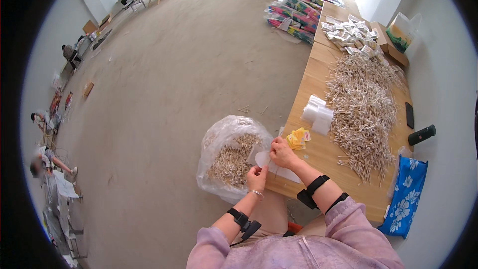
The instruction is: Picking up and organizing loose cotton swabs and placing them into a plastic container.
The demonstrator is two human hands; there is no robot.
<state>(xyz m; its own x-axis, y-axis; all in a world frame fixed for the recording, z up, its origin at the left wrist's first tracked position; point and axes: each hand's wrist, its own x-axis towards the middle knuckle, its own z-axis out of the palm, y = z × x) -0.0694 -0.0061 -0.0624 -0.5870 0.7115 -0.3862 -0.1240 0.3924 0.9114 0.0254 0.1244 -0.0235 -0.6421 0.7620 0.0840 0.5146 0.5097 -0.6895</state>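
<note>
At the table's near left corner, my left hand pinches the lower edge of a small whitish clear plastic bag. My right hand is closed at the upper right side of the same bag, its fingertips partly hidden. Just beyond my right hand lie several yellow printed cards. To the left, a large clear plastic sack holds a heap of cotton swabs. White sheet material lies on the table under my right wrist.
The wooden table carries a big cotton swab pile, stacked clear bags, filled packets, a phone and a dark cylinder. A blue floral bag hangs by the wall. Wrapped bundles stand beyond; people sit far left.
</note>
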